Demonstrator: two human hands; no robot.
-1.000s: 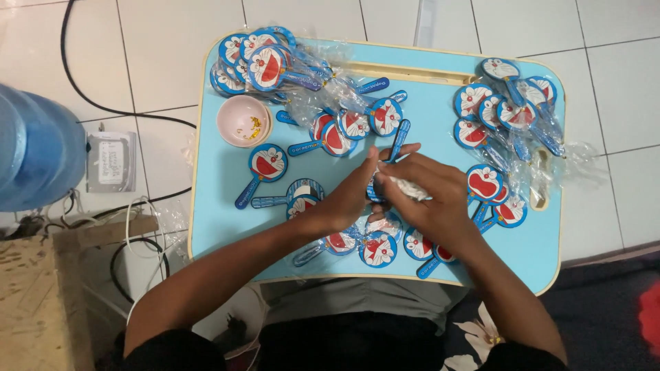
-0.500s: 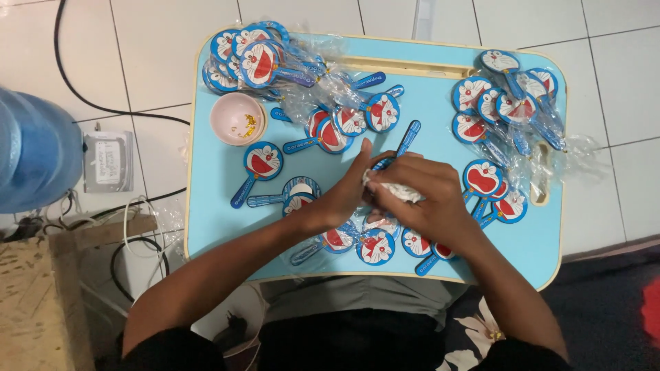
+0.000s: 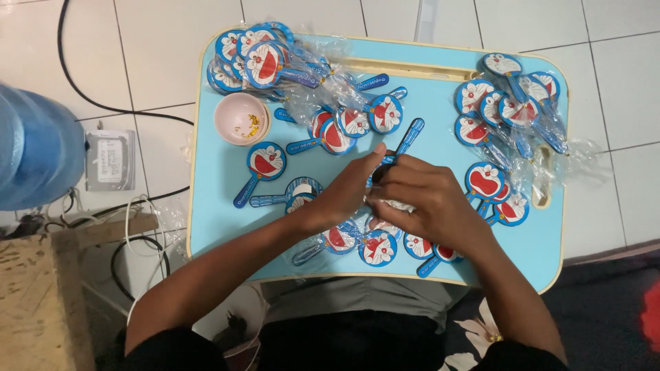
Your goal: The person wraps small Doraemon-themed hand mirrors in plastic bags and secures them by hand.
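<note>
Head cam: both hands are meeting mid-tray over a blue paddle fan (image 3: 410,135) w/ a long handle sticking out up-right from between the fingers. Left hand (image 3: 342,194) is coming in from the lower left, fingers narrow and stretched toward the handle's base, thumb tucked under. Right hand (image 3: 427,200) is lying across it from the right, fingers curled tight over smth pale and crinkly, prob clear wrap; can't tell exactly what's pinched inside, the knuckles are hiding it.

All this is sitting on a light-blue lap tray (image 3: 220,206) w/ a cream rim. Just below the hands, a row of round cartoon-face fans (image 3: 377,247) is peeking out, partly covered by the wrists. Left of the hands, a loose fan (image 3: 265,163) is lying face up. Near it, a small pink bowl (image 3: 234,112) is holding a few yellow bits. Top-left corner: a stack of wrapped fans (image 3: 256,58). Right side: another wrapped bunch (image 3: 509,110), well apart from the hands. Off the tray, far left, a blue water jug (image 3: 34,148) is standing on the white tile floor.
</note>
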